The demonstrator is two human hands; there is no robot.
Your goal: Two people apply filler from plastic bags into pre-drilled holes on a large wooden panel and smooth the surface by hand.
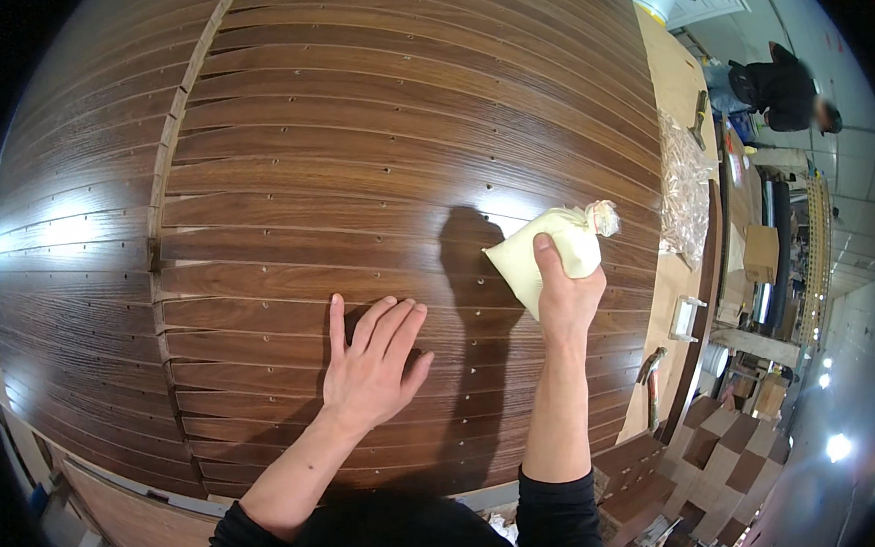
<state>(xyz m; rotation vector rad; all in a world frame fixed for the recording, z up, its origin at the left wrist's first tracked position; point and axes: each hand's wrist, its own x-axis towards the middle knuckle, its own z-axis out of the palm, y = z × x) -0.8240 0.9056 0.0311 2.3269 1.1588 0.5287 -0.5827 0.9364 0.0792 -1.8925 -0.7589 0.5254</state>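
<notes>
Brown wooden slats (315, 146) with small holes lie side by side in front of me. My right hand (569, 287) grips a pale yellow squeeze bag (544, 245), its neck tied off at the upper right. A pointed corner of the bag aims left over the slats, and its shadow falls on them. Further left, my left hand (372, 360) is open, palm down and fingers spread, at the slats. Whether its palm presses on the wood I cannot tell. The hand holds nothing.
Along the right, a pale board (666, 277) bears a hammer (652, 387), a white bracket (686, 318), a clear plastic bag of small pieces (683, 188) and a dark-handled tool (699, 119). A person in dark clothes (774, 89) is at the far upper right.
</notes>
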